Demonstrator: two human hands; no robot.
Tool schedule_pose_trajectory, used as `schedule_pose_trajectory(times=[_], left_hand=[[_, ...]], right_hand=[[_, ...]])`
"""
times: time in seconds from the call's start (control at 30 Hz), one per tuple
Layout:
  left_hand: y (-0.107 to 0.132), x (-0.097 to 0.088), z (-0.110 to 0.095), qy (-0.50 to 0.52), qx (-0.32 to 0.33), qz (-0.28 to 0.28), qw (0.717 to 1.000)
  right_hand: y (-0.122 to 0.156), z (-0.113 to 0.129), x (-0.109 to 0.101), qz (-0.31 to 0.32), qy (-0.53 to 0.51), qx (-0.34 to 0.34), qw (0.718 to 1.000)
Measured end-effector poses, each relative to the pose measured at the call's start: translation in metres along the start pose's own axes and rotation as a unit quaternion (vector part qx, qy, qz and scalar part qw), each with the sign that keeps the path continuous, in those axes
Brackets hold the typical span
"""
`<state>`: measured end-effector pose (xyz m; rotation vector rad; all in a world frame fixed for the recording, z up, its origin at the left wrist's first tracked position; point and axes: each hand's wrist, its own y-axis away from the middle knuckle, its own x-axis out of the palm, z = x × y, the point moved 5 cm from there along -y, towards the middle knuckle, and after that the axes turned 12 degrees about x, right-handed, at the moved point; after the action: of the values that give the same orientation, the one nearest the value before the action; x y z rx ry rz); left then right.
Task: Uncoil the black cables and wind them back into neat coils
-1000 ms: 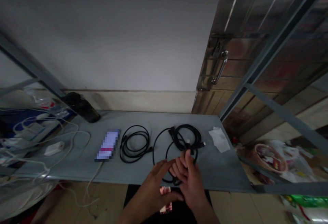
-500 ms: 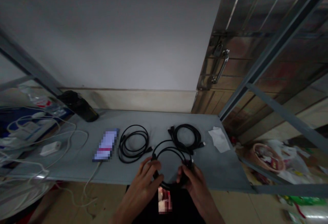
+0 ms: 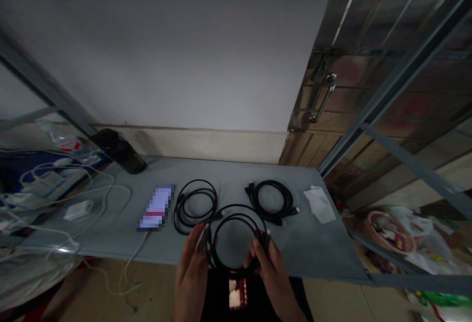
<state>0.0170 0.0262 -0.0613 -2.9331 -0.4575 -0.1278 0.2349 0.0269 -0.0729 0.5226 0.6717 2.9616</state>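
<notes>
Just over the table's front edge, a looped black cable (image 3: 236, 215) is held between my two hands. My right hand (image 3: 268, 265) pinches its right side, where the loops bunch together near a plug end. At the left side, my left hand (image 3: 193, 265) is turned on edge, its fingers partly hidden behind the loops and closed around them. A second coiled black cable (image 3: 214, 204) lies on the table to the left. Another black cable coil (image 3: 291, 199), more tightly wound with plugs showing, rests to the right.
A phone (image 3: 157, 207) with a white lead lies left of the coils. Farther left are a white adapter (image 3: 78, 210), tangled white cords and a dark bottle (image 3: 123, 154). White paper (image 3: 320, 204) lies on the right of the grey table (image 3: 308, 253). Metal posts flank the table.
The held cable has shifted left and its loops are spread wider, apart from the right-hand coil. My left hand has moved left and turned on edge; my right hand keeps its grip.
</notes>
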Motion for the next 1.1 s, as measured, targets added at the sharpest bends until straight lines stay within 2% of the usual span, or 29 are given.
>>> schedule_pose_trajectory(times=[0.07, 0.13, 0.2, 0.27, 0.33, 0.43, 0.47, 0.53, 0.63, 0.7, 0.77, 0.8, 0.93, 1.0, 1.1], left_hand=[[-0.006, -0.006, -0.013, -0.001, -0.005, -0.039, 0.999], [-0.018, -0.013, -0.028, -0.036, 0.025, -0.051, 0.998], [-0.04, -0.023, -0.037, -0.089, 0.063, -0.052, 0.993], [-0.071, -0.036, -0.037, -0.145, 0.094, -0.048, 0.984], [-0.107, -0.049, -0.028, -0.235, 0.134, -0.026, 0.962], [-0.156, -0.059, -0.008, -0.395, 0.222, 0.029, 0.891], [-0.167, -0.061, 0.001, -0.406, 0.229, 0.038, 0.884], [-0.18, -0.062, 0.018, -0.418, 0.236, 0.053, 0.876], [-0.182, -0.062, 0.037, -0.432, 0.235, 0.053, 0.869], [-0.179, -0.062, 0.044, -0.438, 0.228, 0.048, 0.868], [-0.178, -0.062, 0.05, -0.421, 0.213, 0.044, 0.88], [-0.178, -0.062, 0.052, -0.407, 0.206, 0.042, 0.889], [-0.181, -0.06, 0.054, -0.369, 0.192, 0.032, 0.909], [-0.183, -0.06, 0.054, -0.358, 0.184, 0.027, 0.915], [-0.186, -0.061, 0.053, -0.339, 0.169, 0.023, 0.925]], right_hand=[[-0.003, 0.008, 0.014, 0.02, 0.008, -0.016, 1.0], [-0.01, 0.016, 0.032, 0.04, 0.01, -0.041, 0.998], [-0.023, 0.023, 0.055, 0.056, 0.034, -0.067, 0.996], [-0.045, 0.027, 0.079, 0.062, 0.093, -0.098, 0.989], [-0.071, 0.026, 0.1, 0.054, 0.159, -0.126, 0.978], [-0.11, 0.015, 0.12, 0.028, 0.221, -0.136, 0.965], [-0.12, 0.01, 0.123, 0.015, 0.239, -0.14, 0.961], [-0.133, 0.001, 0.124, -0.016, 0.271, -0.155, 0.95], [-0.135, -0.007, 0.118, -0.065, 0.307, -0.199, 0.928], [-0.129, -0.005, 0.112, -0.105, 0.362, -0.245, 0.893], [-0.123, 0.0, 0.109, -0.115, 0.438, -0.295, 0.841], [-0.12, 0.003, 0.11, -0.095, 0.477, -0.319, 0.814], [-0.114, 0.006, 0.12, 0.072, 0.571, -0.376, 0.727], [-0.114, 0.007, 0.123, 0.103, 0.597, -0.389, 0.694], [-0.118, 0.009, 0.129, 0.108, 0.636, -0.414, 0.643]])
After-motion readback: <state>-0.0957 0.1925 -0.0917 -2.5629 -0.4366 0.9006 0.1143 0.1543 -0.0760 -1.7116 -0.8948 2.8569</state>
